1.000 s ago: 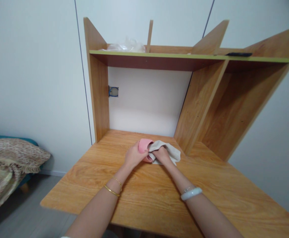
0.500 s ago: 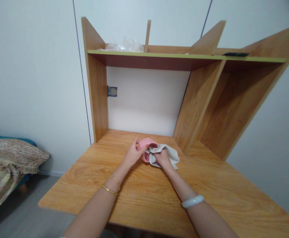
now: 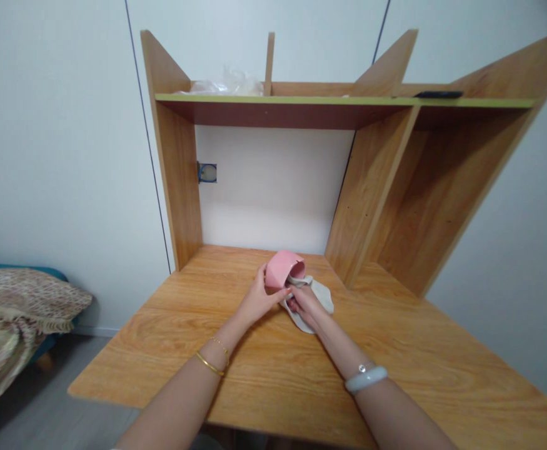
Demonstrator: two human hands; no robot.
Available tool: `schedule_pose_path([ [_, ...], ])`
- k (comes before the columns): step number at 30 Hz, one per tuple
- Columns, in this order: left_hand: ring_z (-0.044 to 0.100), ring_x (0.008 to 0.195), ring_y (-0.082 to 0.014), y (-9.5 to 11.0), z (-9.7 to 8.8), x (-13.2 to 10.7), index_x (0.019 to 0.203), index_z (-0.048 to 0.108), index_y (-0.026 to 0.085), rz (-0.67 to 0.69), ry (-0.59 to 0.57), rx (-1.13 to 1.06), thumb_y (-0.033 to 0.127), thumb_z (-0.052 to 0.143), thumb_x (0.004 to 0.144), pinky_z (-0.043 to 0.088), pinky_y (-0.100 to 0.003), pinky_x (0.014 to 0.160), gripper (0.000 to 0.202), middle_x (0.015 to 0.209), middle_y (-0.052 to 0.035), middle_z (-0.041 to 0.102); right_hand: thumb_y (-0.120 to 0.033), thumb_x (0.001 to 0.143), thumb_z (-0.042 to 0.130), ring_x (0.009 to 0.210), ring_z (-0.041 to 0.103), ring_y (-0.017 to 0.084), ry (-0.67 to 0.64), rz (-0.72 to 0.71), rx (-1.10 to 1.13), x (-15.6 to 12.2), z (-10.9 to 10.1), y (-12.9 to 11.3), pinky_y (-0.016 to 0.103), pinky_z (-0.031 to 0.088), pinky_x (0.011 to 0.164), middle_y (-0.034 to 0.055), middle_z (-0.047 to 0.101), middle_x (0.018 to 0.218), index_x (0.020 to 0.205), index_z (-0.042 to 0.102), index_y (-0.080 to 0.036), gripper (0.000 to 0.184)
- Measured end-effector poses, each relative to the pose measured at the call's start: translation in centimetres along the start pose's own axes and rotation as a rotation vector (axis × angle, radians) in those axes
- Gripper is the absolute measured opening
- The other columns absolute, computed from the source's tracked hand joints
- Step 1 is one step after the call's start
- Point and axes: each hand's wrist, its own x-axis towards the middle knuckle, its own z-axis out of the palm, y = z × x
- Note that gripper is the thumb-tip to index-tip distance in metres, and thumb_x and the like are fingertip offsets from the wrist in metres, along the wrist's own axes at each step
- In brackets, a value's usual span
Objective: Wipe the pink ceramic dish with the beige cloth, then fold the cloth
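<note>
A pink hollow container (image 3: pixel 281 267), its opening tilted toward the right, is above the wooden desk in my left hand (image 3: pixel 259 299). The fingers of that hand wrap its left side, with the thumb along the lower edge. My right hand (image 3: pixel 305 304) is closed on a light grey cloth (image 3: pixel 321 294). Part of the cloth goes into the container's mouth, and the rest hangs below and to the right of my fingers. The inside of the container is mostly hidden.
The wooden desk (image 3: pixel 170 350) carries an upright shelf unit (image 3: pixel 273 105) along its back. On the shelf lie a clear plastic bag (image 3: pixel 233 83) and a dark flat object (image 3: pixel 439 94). A wall socket box (image 3: pixel 207 173) is behind. A bed with a patterned blanket (image 3: pixel 24 294) stands left.
The pink container has been turned and raised slightly, so its opening now faces right. My right hand has pushed the cloth toward that opening. The view has shifted a little.
</note>
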Motion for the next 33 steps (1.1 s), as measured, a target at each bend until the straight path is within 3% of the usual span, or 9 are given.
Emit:
schedule_pose_path([
  [8, 0.057, 0.098, -0.0208, 0.9, -0.4, -0.3, 0.119, 0.044, 0.015, -0.007, 0.065, 0.251, 0.035, 0.070, 0.065, 0.046, -0.032, 0.085, 0.064, 0.111, -0.0108, 0.060, -0.025, 0.057, 0.051, 0.029, 0.024, 0.004, 0.047, -0.034, -0.114, -0.8, 0.0, -0.7, 0.017, 0.014, 0.032, -0.0111, 0.032, 0.034, 0.058, 0.044, -0.020, 0.009],
  [10, 0.059, 0.095, -0.0206, 1.2, -0.4, -0.3, 0.118, 0.044, 0.015, -0.019, 0.078, 0.317, 0.037, 0.069, 0.065, 0.047, -0.032, 0.082, 0.063, 0.107, -0.0102, 0.061, -0.027, 0.057, 0.054, 0.034, 0.034, 0.006, 0.054, -0.094, -0.125, -0.5, -0.4, -0.9, 0.018, 0.024, 0.035, -0.0085, 0.041, 0.039, 0.061, 0.049, -0.019, 0.010],
  [13, 0.060, 0.091, -0.0229, 1.9, -0.5, -0.5, 0.128, 0.036, 0.015, -0.032, 0.072, 0.471, 0.040, 0.065, 0.067, 0.048, -0.033, 0.077, 0.072, 0.106, -0.0106, 0.063, -0.029, 0.058, 0.058, 0.056, 0.055, 0.014, 0.074, -0.224, -0.186, 0.2, -1.2, -1.1, 0.023, 0.042, 0.052, -0.0001, 0.060, 0.059, 0.068, 0.057, -0.018, 0.016],
  [16, 0.062, 0.089, -0.0267, 2.5, -0.8, -0.7, 0.134, 0.030, 0.017, -0.050, 0.036, 0.670, 0.043, 0.061, 0.070, 0.048, -0.036, 0.075, 0.076, 0.103, -0.0112, 0.065, -0.031, 0.058, 0.061, 0.071, 0.060, 0.019, 0.113, -0.319, -0.352, 0.8, -1.9, -1.1, 0.028, 0.045, 0.065, 0.0050, 0.067, 0.077, 0.072, 0.061, -0.018, 0.020],
  [21, 0.063, 0.089, -0.0275, 3.1, -1.3, -0.8, 0.133, 0.036, 0.020, -0.035, -0.005, 0.840, 0.046, 0.058, 0.071, 0.045, -0.037, 0.080, 0.071, 0.099, -0.0095, 0.066, -0.032, 0.065, 0.059, 0.077, 0.062, 0.022, 0.141, -0.382, -0.620, 0.7, -2.1, -0.9, 0.029, 0.045, 0.067, 0.0087, 0.068, 0.079, 0.074, 0.062, -0.017, 0.018],
  [28, 0.062, 0.092, -0.0281, 2.8, -1.7, -0.5, 0.133, 0.039, 0.021, -0.048, 0.015, 0.801, 0.052, 0.058, 0.071, 0.044, -0.039, 0.085, 0.072, 0.104, -0.0102, 0.065, -0.029, 0.068, 0.055, 0.081, 0.063, 0.022, 0.058, -0.395, -0.555, 0.3, -1.6, -0.4, 0.028, 0.046, 0.068, 0.0075, 0.069, 0.081, 0.077, 0.063, -0.017, 0.016],
  [33, 0.057, 0.104, -0.0254, 1.5, -1.9, 0.1, 0.141, 0.021, 0.016, -0.048, 0.055, 0.394, 0.053, 0.058, 0.073, 0.043, -0.038, 0.090, 0.086, 0.112, -0.0131, 0.061, -0.034, 0.067, 0.055, 0.079, 0.063, 0.022, 0.146, -0.357, -0.379, 0.5, -1.5, -0.5, 0.028, 0.047, 0.066, 0.0071, 0.069, 0.083, 0.082, 0.063, -0.017, 0.024],
])
